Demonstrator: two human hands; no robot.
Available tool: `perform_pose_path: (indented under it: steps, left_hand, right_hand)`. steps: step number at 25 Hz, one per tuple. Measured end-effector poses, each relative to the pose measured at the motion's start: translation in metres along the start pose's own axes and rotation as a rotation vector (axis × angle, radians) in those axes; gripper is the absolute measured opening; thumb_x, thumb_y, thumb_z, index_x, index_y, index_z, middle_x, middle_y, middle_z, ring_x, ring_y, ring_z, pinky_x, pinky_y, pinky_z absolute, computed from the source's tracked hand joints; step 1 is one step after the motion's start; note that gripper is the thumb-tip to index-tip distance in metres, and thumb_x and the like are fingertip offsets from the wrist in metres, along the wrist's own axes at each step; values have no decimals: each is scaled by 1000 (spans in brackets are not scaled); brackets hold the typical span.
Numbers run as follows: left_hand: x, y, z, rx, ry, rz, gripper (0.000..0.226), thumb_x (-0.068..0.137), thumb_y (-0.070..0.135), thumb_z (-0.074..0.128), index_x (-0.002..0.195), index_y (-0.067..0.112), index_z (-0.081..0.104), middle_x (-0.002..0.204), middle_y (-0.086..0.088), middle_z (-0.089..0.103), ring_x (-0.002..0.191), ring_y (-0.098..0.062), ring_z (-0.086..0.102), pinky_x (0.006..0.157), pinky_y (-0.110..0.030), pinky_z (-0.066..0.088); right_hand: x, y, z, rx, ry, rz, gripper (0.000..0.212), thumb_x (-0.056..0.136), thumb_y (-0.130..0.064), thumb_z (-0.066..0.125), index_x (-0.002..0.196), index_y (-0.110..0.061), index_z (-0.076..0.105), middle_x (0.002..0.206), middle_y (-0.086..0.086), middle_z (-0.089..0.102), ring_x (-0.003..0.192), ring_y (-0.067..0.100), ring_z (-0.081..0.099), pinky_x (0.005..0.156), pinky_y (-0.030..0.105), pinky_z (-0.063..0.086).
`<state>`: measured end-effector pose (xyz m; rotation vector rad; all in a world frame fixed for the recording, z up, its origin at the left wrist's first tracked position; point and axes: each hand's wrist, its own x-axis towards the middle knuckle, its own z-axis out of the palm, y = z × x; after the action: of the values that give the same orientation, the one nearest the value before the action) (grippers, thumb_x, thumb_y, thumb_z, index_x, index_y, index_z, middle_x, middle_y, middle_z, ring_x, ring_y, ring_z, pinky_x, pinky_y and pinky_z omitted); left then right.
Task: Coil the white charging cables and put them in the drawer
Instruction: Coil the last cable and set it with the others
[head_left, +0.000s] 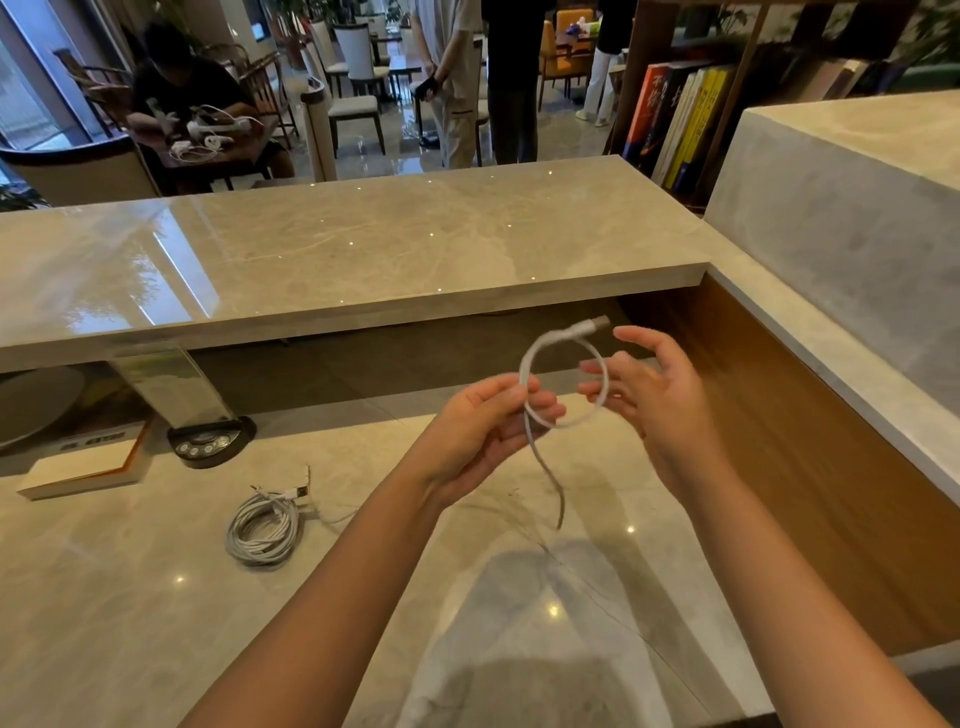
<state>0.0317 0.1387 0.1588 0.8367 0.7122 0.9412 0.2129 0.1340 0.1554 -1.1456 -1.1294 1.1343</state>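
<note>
My left hand (485, 418) pinches a white charging cable (535, 358) that forms one loop above the marble desk (156, 597). The cable's plug end sticks out at the top of the loop, and its loose tail hangs blurred down toward the desk. My right hand (649, 395) is beside the loop with fingers spread, its fingertips at the loop's right side. A second white cable (262, 530) lies coiled in a bundle on the desk to the left of my arms. No drawer is visible.
A raised marble counter (337, 249) runs across above the desk. A black round socket unit (208, 441) and a book (83, 467) sit at the back left. A wood panel (810, 441) walls the right side. People sit and stand beyond the counter.
</note>
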Motion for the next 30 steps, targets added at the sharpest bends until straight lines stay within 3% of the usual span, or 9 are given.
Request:
perform_pose_path:
  steps: [3, 6, 9, 13, 16, 20, 23, 27, 30]
  left_hand:
    - [6, 10, 7, -57, 56, 139, 18, 94, 5, 41, 92, 7, 59, 73, -4, 73, 72, -13, 71, 73, -25, 58]
    - [10, 26, 9, -20, 68, 263, 19, 96, 7, 38, 93, 9, 57, 79, -3, 74, 80, -15, 71, 78, -29, 58]
    - [16, 45, 4, -76, 119, 377, 19, 97, 11, 38, 93, 10, 57, 83, -3, 74, 86, -15, 71, 85, -31, 56]
    - [16, 46, -8, 117, 223, 385, 21, 96, 14, 42, 98, 10, 63, 67, 2, 68, 66, -9, 67, 74, -23, 57]
    - [10, 36, -12, -30, 170, 263, 23, 96, 13, 41, 94, 8, 64, 60, 2, 61, 54, -5, 59, 63, -19, 56]
    - [0, 33, -24, -254, 109, 200, 31, 92, 15, 44, 76, 10, 71, 62, 0, 66, 55, -6, 63, 55, -18, 55]
    - [-5, 36, -31, -47, 71, 200, 27, 89, 16, 47, 77, 12, 70, 59, 2, 63, 48, -4, 56, 51, -17, 51]
    - [-12, 37, -43, 232, 49, 149, 21, 90, 15, 46, 84, 9, 66, 57, 2, 59, 43, -3, 47, 49, -15, 45]
    - [-14, 34, -44, 270, 81, 83, 23, 93, 11, 45, 86, 8, 66, 59, 1, 61, 45, -4, 50, 50, -16, 47]
  right_hand:
    - [-15, 20, 10, 1, -361, 241, 39, 100, -31, 28, 113, -9, 57, 94, 13, 73, 90, 25, 69, 91, 37, 50]
    - [-28, 33, 12, -74, -614, 277, 35, 99, -17, 33, 85, -5, 62, 68, 9, 63, 65, 23, 62, 75, 36, 51]
    - [-23, 35, -1, 6, -562, 316, 32, 97, -15, 38, 77, -8, 62, 58, 1, 53, 51, 14, 50, 61, 29, 49]
    - [-2, 20, -27, -147, -436, 258, 29, 96, -11, 44, 75, -8, 64, 54, -1, 50, 46, 10, 43, 56, 28, 44]
    - [14, 5, -43, -362, -500, 242, 21, 91, -10, 52, 79, -10, 69, 63, 4, 58, 58, 13, 53, 59, 21, 50]
    - [23, 1, -48, -253, -565, 259, 7, 76, -13, 70, 70, -16, 72, 59, 4, 59, 56, 15, 56, 60, 25, 52]
    - [36, 3, -45, -478, -529, 229, 16, 82, -15, 65, 67, -11, 67, 59, 4, 59, 58, 16, 54, 60, 24, 51]
    - [52, -15, -49, -767, -690, 274, 10, 83, -19, 66, 75, -14, 70, 69, 1, 65, 66, 12, 59, 67, 20, 50]
    - [63, -24, -38, -778, -538, 235, 15, 82, -20, 68, 76, -6, 69, 64, 3, 59, 57, 11, 53, 56, 20, 47]
